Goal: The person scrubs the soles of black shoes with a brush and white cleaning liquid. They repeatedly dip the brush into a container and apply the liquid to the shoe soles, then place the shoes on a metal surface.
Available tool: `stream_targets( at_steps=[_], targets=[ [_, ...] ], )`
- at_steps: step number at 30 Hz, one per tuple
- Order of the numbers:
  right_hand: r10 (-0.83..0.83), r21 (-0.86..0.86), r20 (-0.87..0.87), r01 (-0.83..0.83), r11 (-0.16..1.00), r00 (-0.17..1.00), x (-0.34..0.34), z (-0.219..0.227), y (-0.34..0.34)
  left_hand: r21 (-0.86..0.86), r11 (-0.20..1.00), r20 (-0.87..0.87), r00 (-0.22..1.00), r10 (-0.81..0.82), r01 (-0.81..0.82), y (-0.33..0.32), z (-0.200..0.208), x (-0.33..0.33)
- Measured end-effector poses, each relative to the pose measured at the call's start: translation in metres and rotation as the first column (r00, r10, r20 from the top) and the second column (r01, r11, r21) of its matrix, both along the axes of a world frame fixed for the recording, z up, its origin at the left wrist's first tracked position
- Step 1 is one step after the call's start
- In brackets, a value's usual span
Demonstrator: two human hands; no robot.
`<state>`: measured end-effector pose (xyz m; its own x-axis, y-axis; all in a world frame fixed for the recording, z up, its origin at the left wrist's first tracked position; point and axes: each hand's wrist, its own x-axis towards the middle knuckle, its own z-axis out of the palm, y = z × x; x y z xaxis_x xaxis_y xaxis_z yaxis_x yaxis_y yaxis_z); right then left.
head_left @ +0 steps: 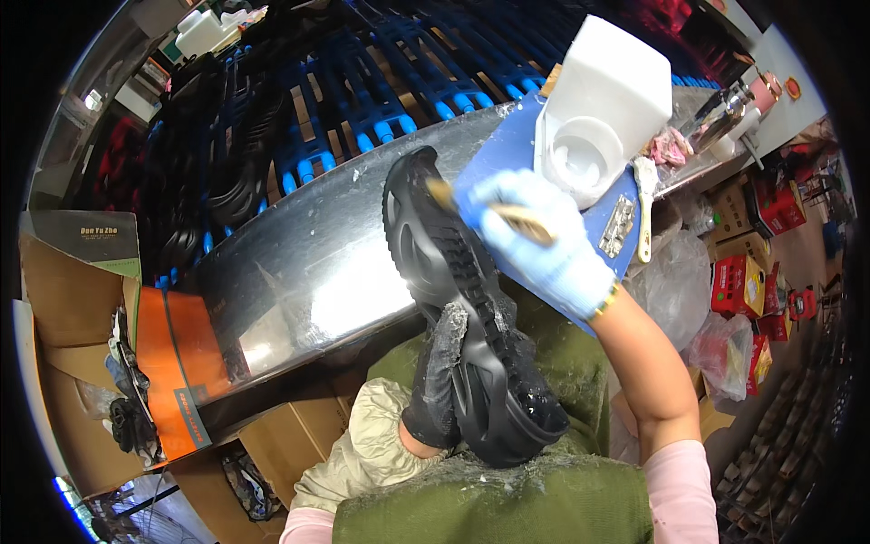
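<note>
Nearest to the body, a green apron (507,499) is covering the person's lap, and a pale sleeve guard (362,444) is wrapping the left forearm. The left hand (441,358), in a dark and stained glove, is clamping the middle part of a black shoe sole (494,390). This sole is leaning lengthwise, with its nearer end at the apron and its farther end showing against the metal workbench (335,245) — if it is touching the bench, I cannot tell. The right hand (553,254), in a light blue glove, is gripping a brush (526,224), whose bristles are pointing toward the sole's right side; the blur is hiding whether they are touching. The two hands are working apart from each other. Farther, on the bench, a blue sheet (489,154) is lying under a white plastic container (616,72). Behind the bench, a rack of blue bars (372,100) is stretching across.
</note>
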<state>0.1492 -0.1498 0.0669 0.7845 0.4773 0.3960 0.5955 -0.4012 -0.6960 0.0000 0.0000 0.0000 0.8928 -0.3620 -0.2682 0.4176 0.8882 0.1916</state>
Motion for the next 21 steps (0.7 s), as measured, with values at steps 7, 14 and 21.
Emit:
stream_targets(
  at_steps=[7,14,21],
  targets=[
    [0.266,0.161,-0.549,-0.212,0.964,0.793,-0.002,0.036,-0.032,-0.155,0.988,-0.014,1.0,0.015,-0.017,0.002,0.016,-0.003],
    [0.145,-0.104,0.308,-0.119,0.987,0.94,0.013,0.024,0.017,-0.387,0.922,0.028,1.0,0.0,0.011,0.026,0.008,0.0],
    [0.357,-0.447,0.324,-0.19,0.874,0.876,0.015,-0.01,0.043,-0.362,0.932,0.006,1.0,-0.031,0.031,0.043,0.008,0.0]
  ],
)
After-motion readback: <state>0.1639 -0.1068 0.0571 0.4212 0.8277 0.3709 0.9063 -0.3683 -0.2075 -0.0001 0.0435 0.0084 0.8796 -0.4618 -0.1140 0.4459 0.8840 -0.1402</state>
